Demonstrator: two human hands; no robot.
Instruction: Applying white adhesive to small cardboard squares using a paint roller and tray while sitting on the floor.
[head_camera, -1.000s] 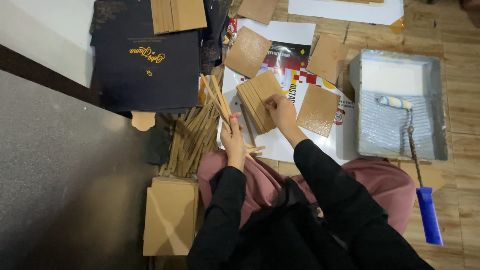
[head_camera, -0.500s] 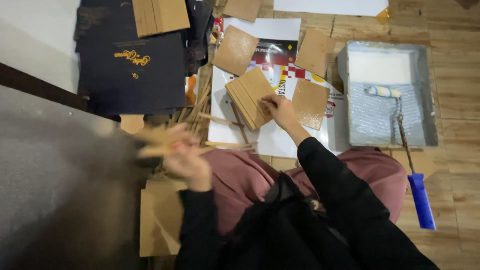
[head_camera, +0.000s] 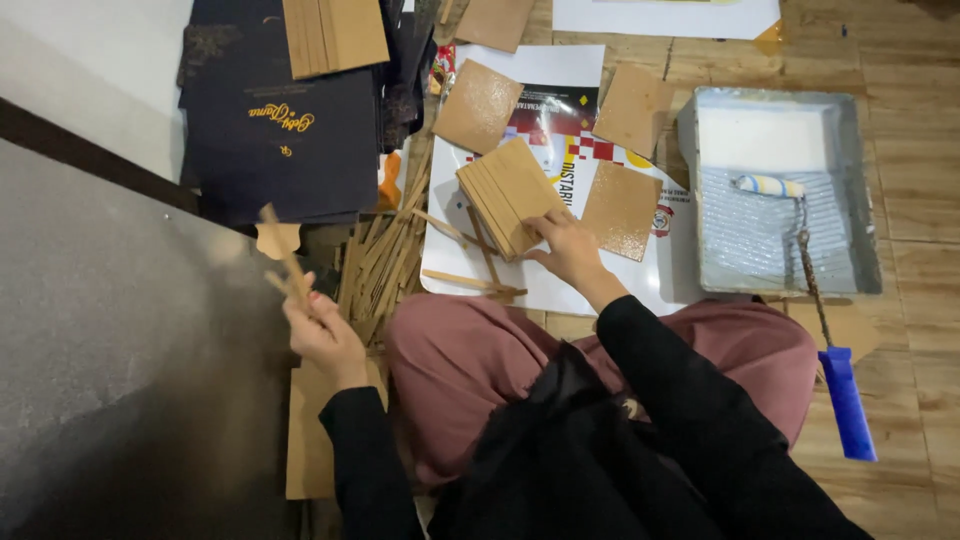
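We see the left hand (head_camera: 318, 330) raised at the left of the scene, its fingers closed around a few thin wooden sticks (head_camera: 283, 262) that point up and away from the body. Just right of it a loose heap of more sticks (head_camera: 385, 262) lies on the floor. The right hand (head_camera: 568, 248) rests on the near corner of a stack of brown cardboard squares (head_camera: 508, 194), fingers pressed flat on the top sheet, not curled round it. The stack sits on a white printed sheet (head_camera: 560, 90), with single brown squares (head_camera: 622, 208) lying beside it. Farther right stands a grey paint tray (head_camera: 858, 190) with a roller (head_camera: 768, 186) in it, its blue handle (head_camera: 846, 400) reaching near. Dark folders (head_camera: 280, 150) lie at far left.
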